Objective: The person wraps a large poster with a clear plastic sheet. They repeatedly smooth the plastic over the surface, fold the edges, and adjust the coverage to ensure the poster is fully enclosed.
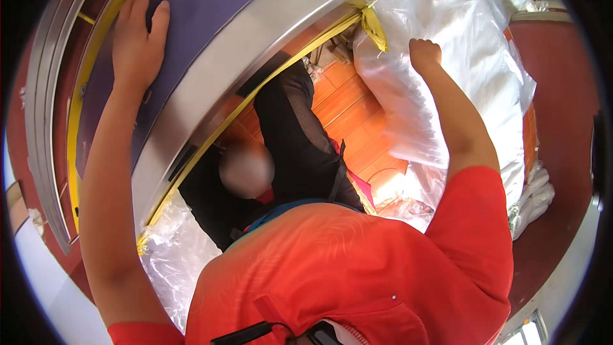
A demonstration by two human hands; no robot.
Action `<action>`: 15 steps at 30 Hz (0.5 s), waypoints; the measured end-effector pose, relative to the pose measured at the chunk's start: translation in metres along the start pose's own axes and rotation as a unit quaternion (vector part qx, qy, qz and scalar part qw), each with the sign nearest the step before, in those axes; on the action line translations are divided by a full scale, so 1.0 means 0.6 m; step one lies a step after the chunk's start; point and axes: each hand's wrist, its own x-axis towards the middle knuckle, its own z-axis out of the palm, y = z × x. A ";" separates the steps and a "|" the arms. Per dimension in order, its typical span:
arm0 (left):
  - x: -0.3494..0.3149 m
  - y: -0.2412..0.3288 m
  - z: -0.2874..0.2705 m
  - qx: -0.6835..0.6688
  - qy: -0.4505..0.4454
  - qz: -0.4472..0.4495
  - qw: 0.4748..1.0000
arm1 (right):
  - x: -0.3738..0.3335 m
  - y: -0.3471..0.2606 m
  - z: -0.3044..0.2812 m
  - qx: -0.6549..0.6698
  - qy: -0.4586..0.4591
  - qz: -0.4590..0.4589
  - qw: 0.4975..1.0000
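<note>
My left hand (139,41) lies with fingers apart on a dark purple panel (211,0), close to the yellow edge strip at its left. Over a large bundle wrapped in clear plastic (408,96), my right hand (424,55) is closed into a fist. What the fist holds, if anything, is hidden. A yellow plastic band (300,54) runs along the panel's curved silver metal edge (287,6). Its knotted loose end (373,25) hangs against the plastic bundle, a little left of my right hand.
Below the metal edge, my legs in black trousers (287,128) are bent over an orange tiled floor (351,115). More clear plastic (175,255) is bunched at the lower left. Grey metal rails (39,102) stand at the far left, and a dark red surface (562,121) spans the right.
</note>
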 end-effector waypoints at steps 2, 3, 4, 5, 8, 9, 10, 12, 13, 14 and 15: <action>-0.004 -0.004 0.003 0.008 0.018 0.001 1.000 | -0.043 0.005 -0.014 -0.048 0.227 -0.166 0.959; -0.006 -0.007 0.005 0.012 0.027 0.001 1.000 | -0.062 0.006 -0.020 -0.070 0.332 -0.247 0.908; -0.007 -0.007 0.005 0.010 0.032 0.000 0.999 | -0.081 0.006 -0.025 -0.018 0.325 -0.299 0.897; -0.007 -0.007 0.006 0.009 0.037 -0.001 0.999 | -0.095 0.003 -0.029 0.034 0.316 -0.349 0.882; -0.007 -0.008 0.004 0.016 0.050 -0.006 0.999 | -0.111 0.018 -0.018 0.035 0.019 -0.123 0.992; -0.009 -0.007 0.003 0.021 0.055 -0.008 0.998 | -0.116 0.026 -0.016 0.009 -0.038 -0.049 0.998; -0.010 -0.008 0.003 0.021 0.057 -0.013 0.998 | -0.116 0.026 -0.017 -0.024 -0.063 -0.047 0.997; -0.008 -0.008 0.004 0.017 0.066 -0.018 0.998 | -0.149 0.000 -0.058 -0.084 -0.070 -0.070 0.991; -0.007 -0.006 0.005 0.008 0.069 -0.023 0.997 | -0.160 -0.005 -0.045 -0.118 0.066 -0.191 0.972; -0.009 -0.005 0.007 0.000 0.071 -0.026 0.997 | -0.175 -0.012 -0.040 -0.101 0.318 -0.366 0.869; -0.017 -0.007 0.005 0.001 0.070 -0.037 0.997 | -0.230 -0.060 -0.117 0.107 0.040 -0.378 0.919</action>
